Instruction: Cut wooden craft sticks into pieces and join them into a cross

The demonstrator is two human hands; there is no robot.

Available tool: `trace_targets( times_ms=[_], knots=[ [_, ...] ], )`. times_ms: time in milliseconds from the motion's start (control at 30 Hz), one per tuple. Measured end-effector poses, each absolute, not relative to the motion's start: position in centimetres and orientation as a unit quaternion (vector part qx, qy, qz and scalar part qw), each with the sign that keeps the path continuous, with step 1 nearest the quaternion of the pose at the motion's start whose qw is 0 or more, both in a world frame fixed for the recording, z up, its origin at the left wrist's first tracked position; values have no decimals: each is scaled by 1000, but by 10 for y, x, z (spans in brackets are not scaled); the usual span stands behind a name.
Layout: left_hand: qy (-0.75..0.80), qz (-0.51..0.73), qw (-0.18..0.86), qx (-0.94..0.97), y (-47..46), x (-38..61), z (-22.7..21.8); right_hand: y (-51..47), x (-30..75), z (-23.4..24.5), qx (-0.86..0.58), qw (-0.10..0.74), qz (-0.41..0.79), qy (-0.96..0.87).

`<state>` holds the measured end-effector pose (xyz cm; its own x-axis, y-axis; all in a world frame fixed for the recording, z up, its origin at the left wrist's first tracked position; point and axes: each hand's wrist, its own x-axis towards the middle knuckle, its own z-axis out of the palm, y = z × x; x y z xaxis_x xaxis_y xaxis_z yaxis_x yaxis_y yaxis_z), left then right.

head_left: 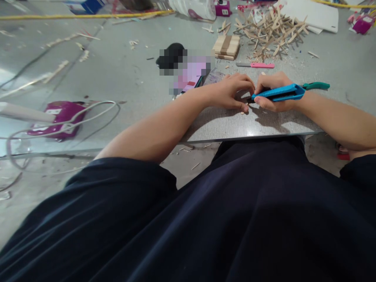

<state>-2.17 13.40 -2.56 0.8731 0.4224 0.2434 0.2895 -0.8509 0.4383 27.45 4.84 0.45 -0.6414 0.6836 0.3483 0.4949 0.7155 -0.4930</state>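
Observation:
My right hand is closed around a blue utility knife. Its blade end points left and down at the table, close to my left thumb. My left hand rests low on the table with curled fingers and the thumb stretched toward the blade. Whatever sits under those fingers is hidden or too small to name. Tiny wood bits lie by the left thumb. Behind my right wrist shows a green handle of a tool partly covered. A pink-handled craft knife lies just beyond both hands.
Beyond the hands are a banded stack of wooden sticks and a loose heap of sticks. A phone and a black object lie left of them. A purple device with a white cable stands far left. The table edge runs before me.

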Motion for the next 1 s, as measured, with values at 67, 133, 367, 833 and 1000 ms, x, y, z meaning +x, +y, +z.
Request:
trace_targets(
  times_ms=[67,133,367,833,1000],
  knots=[
    [192,160,198,948,130,-21,-22,48,277,4,-327,259,167,-893],
    [197,148,200,948,125,-20,-17,49,279,3,-315,260,153,-900],
    [203,134,190,951,114,-15,-8,51,279,5,-317,238,166,-903],
    [211,123,171,954,113,-13,-9,50,280,7,-324,222,174,-903],
    [210,123,159,957,113,-14,-10,50,280,6,-333,222,160,-902]
  ],
)
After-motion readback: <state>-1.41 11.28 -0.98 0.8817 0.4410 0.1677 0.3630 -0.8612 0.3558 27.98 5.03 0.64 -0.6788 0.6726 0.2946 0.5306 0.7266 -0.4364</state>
